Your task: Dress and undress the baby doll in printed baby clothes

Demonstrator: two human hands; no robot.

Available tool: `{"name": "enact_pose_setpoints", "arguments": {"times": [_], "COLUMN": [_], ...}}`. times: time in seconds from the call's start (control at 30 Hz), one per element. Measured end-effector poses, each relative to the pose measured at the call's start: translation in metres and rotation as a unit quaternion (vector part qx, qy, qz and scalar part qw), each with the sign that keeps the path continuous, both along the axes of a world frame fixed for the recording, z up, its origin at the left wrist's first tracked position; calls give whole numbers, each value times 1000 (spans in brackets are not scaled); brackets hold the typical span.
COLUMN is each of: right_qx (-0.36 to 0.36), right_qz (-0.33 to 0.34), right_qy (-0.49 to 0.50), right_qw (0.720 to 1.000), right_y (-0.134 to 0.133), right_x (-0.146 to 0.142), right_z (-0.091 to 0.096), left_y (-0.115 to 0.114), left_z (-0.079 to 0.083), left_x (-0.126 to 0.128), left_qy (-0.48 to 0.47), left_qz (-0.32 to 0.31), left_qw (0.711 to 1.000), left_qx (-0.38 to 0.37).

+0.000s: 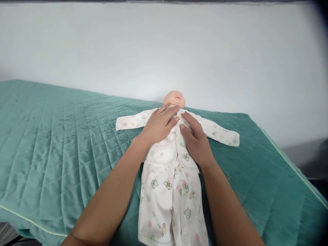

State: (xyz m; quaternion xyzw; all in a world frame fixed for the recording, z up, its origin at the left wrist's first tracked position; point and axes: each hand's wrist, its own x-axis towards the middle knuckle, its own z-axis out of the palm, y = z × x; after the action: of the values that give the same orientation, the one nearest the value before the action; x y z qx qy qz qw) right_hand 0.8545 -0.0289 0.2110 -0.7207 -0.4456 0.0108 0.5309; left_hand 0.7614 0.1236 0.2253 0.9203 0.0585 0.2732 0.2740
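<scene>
A baby doll point(174, 98) lies on its back on a green quilted bed cover point(58, 136), dressed in a white printed top point(166, 147) and matching trousers point(166, 205). The sleeves spread out to both sides. My left hand point(160, 123) rests flat on the doll's chest, fingers stretched toward the collar. My right hand point(196, 140) lies flat on the other half of the top, its thumb at the front opening. Neither hand holds anything.
The bed cover's pale piped edge point(289, 164) runs down the right side, with dark floor beyond it. A plain white wall point(164, 51) stands right behind the bed. The cover's near left edge point(28, 220) drops off at the lower left.
</scene>
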Motion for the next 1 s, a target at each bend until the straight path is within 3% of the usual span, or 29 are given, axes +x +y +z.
{"name": "enact_pose_setpoints", "arguments": {"times": [0.23,0.5,0.8,0.9,1.0], "right_qx": [-78,-106,-34,0,-32], "right_qz": [-13,13,27,-3,-84], "right_qy": [-1,-19,7,29,-4], "right_qw": [997,994,999,1000,996], "right_y": [15,26,18,12,1], "right_x": [15,32,26,33,43], "right_z": [5,10,10,1,-15], "left_y": [-1,-2,0,9,22], "left_z": [-2,-1,-5,-16,-34], "left_x": [1,2,2,-1,-16], "left_qy": [-7,-13,-49,-97,-80], "left_qz": [26,20,12,59,157], "left_qw": [999,996,994,988,983], "left_qx": [-46,-80,-101,-101,-42]}}
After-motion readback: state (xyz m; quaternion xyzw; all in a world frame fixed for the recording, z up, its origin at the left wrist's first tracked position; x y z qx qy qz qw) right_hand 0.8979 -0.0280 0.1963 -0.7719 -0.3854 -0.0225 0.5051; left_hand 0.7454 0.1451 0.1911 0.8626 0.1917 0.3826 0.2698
